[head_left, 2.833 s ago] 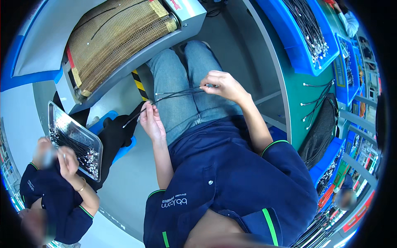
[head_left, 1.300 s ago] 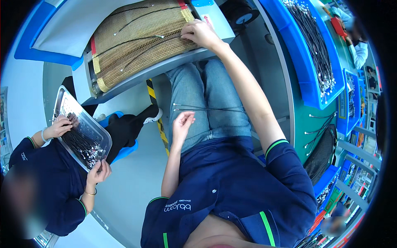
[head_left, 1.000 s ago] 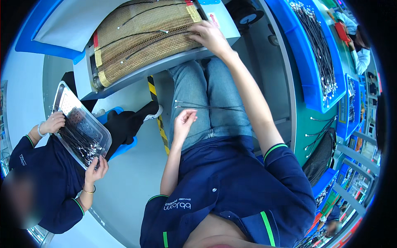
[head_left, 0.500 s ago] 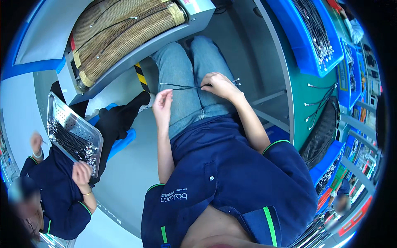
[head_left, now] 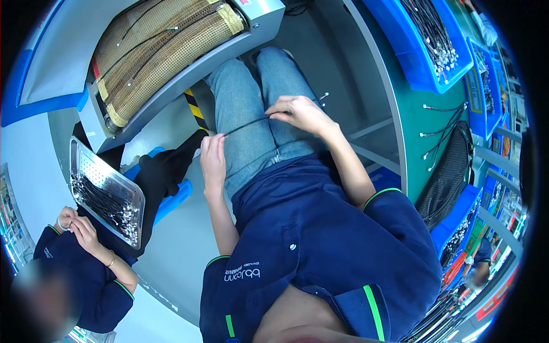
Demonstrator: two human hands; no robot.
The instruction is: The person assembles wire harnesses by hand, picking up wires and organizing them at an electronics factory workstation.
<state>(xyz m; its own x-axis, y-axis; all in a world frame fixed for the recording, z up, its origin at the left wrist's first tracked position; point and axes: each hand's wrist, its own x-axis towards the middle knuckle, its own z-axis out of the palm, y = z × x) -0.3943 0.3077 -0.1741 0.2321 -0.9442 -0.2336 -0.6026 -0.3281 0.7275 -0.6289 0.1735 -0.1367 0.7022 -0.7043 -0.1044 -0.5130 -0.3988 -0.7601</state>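
Observation:
A thin black cable [head_left: 246,124] stretches between my two hands above my jeans. My left hand [head_left: 213,159] is closed in a pinch near one end of it, with a pale tip poking out beside the fingers. Over my other thigh, my right hand [head_left: 301,114] is closed round the cable with thumb and fingers. Past that hand, small white connectors [head_left: 325,96] stick out at the cable's far end. Whether it is one cable or more, the fingers hide.
A conveyor with brown mesh belt [head_left: 163,51] carries several cables at upper left. A co-worker at left has a perforated metal tray [head_left: 140,197] of cables on the lap. To my right, a green table [head_left: 400,114] bears cables [head_left: 443,128], a black mesh pouch [head_left: 449,177] and blue bins [head_left: 420,80].
My left hand has come down onto the cable end and closed on it; it was apart before. The cable is now drawn straight. The co-worker's hands have come together.

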